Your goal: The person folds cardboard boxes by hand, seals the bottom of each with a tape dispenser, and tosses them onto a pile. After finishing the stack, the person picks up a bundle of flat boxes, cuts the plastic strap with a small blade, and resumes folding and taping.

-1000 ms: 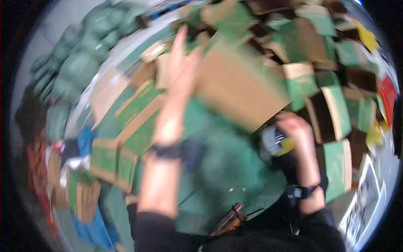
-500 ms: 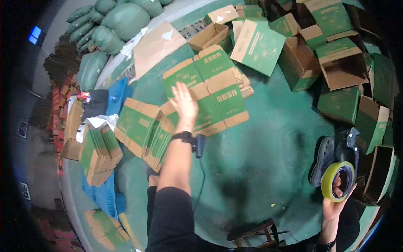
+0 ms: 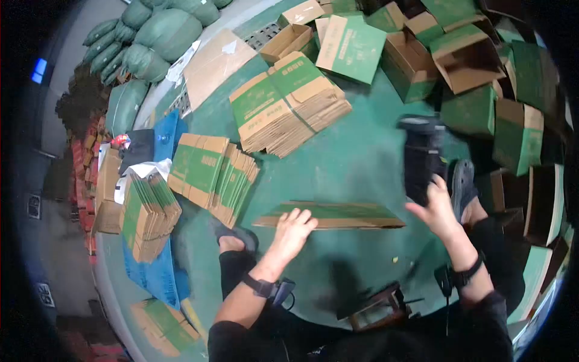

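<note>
A flattened green-and-brown carton point(image 3: 356, 215) stands nearly edge-on in front of me, above the floor. My left hand point(image 3: 292, 234) grips its near edge left of centre, fingers over the top. To the right, my right hand point(image 3: 439, 210) is closed round a dark tape dispenser point(image 3: 424, 154), blurred by motion and seen edge-on, so its tape roll is hidden. The dispenser is apart from the carton. Beyond the carton lies a strapped stack of flattened cartons point(image 3: 289, 105).
More folded carton bundles point(image 3: 208, 172) lie at left, near a blue plastic piece point(image 3: 158, 277). Opened boxes point(image 3: 467, 57) are heaped at right. Stuffed green sacks point(image 3: 169, 33) are piled at the back left. A small wooden stool point(image 3: 377, 308) stands close to me.
My left hand has drawn a flattened carton from the stack toward me and turned it edge-on. My right hand has brought the tape dispenser forward and left, turning it.
</note>
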The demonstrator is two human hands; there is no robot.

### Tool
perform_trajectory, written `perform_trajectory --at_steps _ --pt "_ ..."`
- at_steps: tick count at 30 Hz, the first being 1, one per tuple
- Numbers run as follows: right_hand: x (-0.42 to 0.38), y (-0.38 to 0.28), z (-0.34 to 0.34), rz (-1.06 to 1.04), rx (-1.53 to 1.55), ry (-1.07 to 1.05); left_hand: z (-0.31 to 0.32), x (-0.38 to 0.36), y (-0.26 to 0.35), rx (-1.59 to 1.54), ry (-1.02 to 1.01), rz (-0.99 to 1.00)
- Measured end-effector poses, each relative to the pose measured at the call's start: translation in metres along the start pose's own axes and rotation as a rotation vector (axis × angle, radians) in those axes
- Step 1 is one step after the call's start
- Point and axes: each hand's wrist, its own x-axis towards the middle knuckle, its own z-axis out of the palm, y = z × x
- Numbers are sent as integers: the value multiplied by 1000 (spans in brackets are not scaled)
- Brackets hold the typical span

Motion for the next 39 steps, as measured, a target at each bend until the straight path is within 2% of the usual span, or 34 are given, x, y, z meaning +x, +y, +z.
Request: perform_trajectory --at_steps 1,3,5,7,9,10,11,13,15,16,17,19,21,22,23,24,25,26,27,28,29,31,33,34,36,37,39 --pt "2 -10 2 -112 -51 -132 7 -6 9 -27 -8 2" --pt "-15 -24 18 -150 -2 -434 19 -8 20 -200 14 -79" --pt "-38 -22 43 -192 6 -435 20 -10 14 -136 -8 -62" --pt "-47 -27 53 -212 -39 -494 31 -19 -1 -258 -39 -107" --pt "-39 -21 52 -131 59 -515 17 -18 -4 -202 79 -96" --pt "-37 -9 61 -60 153 -510 14 -18 -8 -221 125 -238" --pt "-29 -5 59 124 136 -601 9 -18 -15 -156 304 -297" --pt "-18 13 59 356 578 -664 23 -24 -32 7 454 -606" --pt "-7 24 68 376 663 -632 41 -22 -45 -738 444 -822" --pt "-1 34 70 406 743 -727 52 -20 -40 -933 480 -828" --pt "9 37 66 431 750 -802 53 -18 -33 -937 476 -832" --pt "21 51 73 494 651 -815 46 -23 -23 -1021 563 -832" --pt "36 31 49 475 591 -850 58 -37 -26 -1015 529 -760" --pt "38 31 55 473 435 -772 53 -40 -17 -1070 528 -766" --pt "29 39 71 429 571 -650 47 -43 -5 -925 496 -758" --pt "33 8 52 347 516 -579 43 -45 12 -961 461 -830" --pt "21 9 62 149 146 -484 47 -49 28 -773 423 -765" --pt "3 20 78 -17 -56 -393 52 -51 45 -899 313 -761" --pt "-10 16 78 -3 -63 -356 53 -49 77 -813 353 -815" --pt "-23 22 90 -39 -22 -197 53 -44 85 -791 314 -833" --pt "-31 24 106 72 44 -92 40 -33 81 -776 336 -845" --pt "-11 -13 87 217 154 -134 -26 -4 52 -834 -27 -1064" --pt "-10 -15 108 72 120 -6 -1 7 31 -390 -26 -992" --pt "2 -29 101 148 145 -54 7 12 23 -346 -120 -981" --pt "11 -34 122 179 212 139 36 15 6 -242 -297 -927" --pt "15 -36 132 198 251 230 49 20 8 -248 -295 -913" --pt "26 -60 104 -101 315 358 69 29 17 126 -544 -1036"
